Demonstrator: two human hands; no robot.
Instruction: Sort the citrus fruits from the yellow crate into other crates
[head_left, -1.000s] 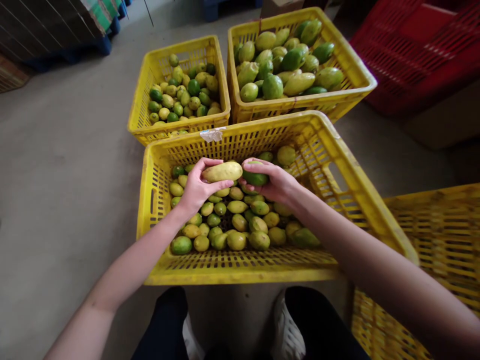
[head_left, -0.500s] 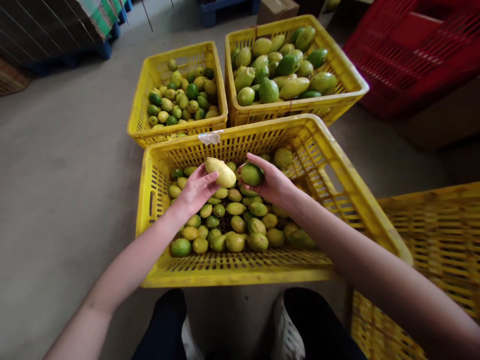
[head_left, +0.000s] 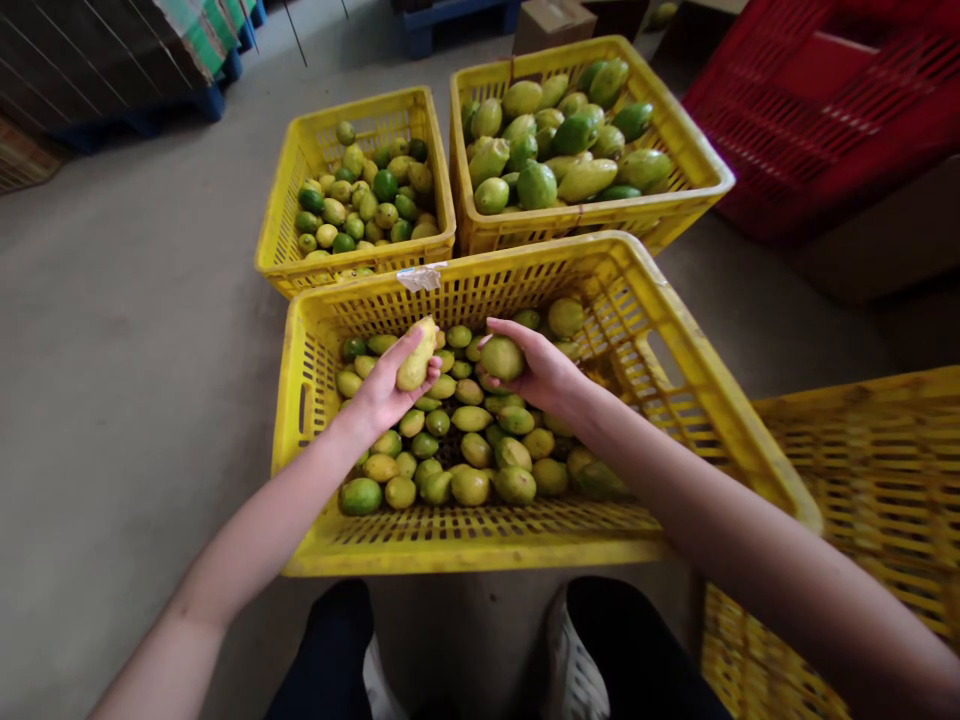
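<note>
Over the near yellow crate (head_left: 480, 556), my left hand (head_left: 388, 390) grips a long pale-yellow lemon (head_left: 417, 356), which stands tilted between thumb and fingers. My right hand (head_left: 546, 372), level with it and a short way to the right, is closed around a rounder yellow-green lemon (head_left: 502, 357). The two fruits are apart. Beneath both hands, many yellow and green lemons (head_left: 471, 418) cover the crate's bottom, thinner toward its right end. A larger green one (head_left: 361, 496) lies in the near left corner.
Behind stand a smaller yellow crate (head_left: 276, 215) of small green and yellow fruit and another yellow crate (head_left: 600, 208) of larger fruit. A red crate (head_left: 817, 120) is at far right, a yellow crate (head_left: 877, 480) at near right. My feet are below the near crate.
My left hand has turned its lemon from lying crosswise to nearly upright, drawing slightly left. The lemon in my right hand has rolled, showing a yellower side instead of green.
</note>
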